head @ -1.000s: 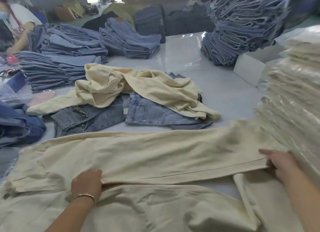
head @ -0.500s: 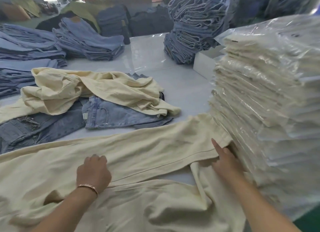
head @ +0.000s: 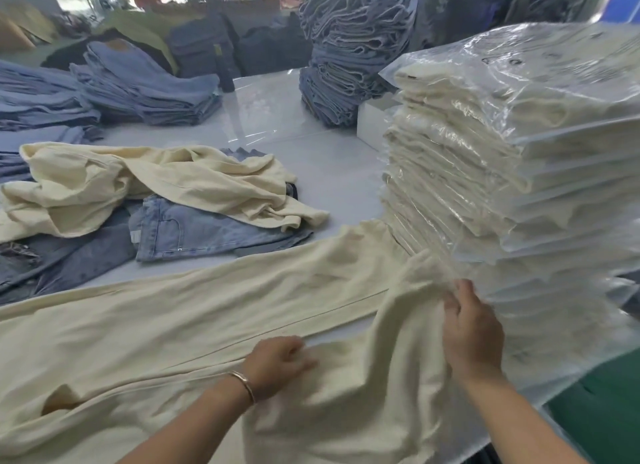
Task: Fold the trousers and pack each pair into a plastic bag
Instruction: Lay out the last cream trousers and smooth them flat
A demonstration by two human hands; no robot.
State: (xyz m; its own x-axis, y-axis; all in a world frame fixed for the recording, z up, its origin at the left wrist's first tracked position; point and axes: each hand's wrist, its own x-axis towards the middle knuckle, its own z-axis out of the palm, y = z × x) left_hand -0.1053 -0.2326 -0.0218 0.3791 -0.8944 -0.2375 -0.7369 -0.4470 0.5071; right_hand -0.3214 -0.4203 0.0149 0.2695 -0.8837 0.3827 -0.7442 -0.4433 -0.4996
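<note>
Our right hand (head: 471,328) now grips and lifts the near leg of the cream trousers (head: 194,325), earlier flat, our left hand (head: 277,366) slid rightward, fingers curled on the cloth, bagged stack (head: 519,172) beside.

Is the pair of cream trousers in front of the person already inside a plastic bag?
No: the cream trousers lie spread bare on the table, with the left hand and right hand on the fabric.

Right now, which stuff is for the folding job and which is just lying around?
For the job:
cream trousers
left hand
right hand
stack of bagged trousers

Lying about:
rumpled cream trousers
loose jeans
folded jeans piles
white box
</note>
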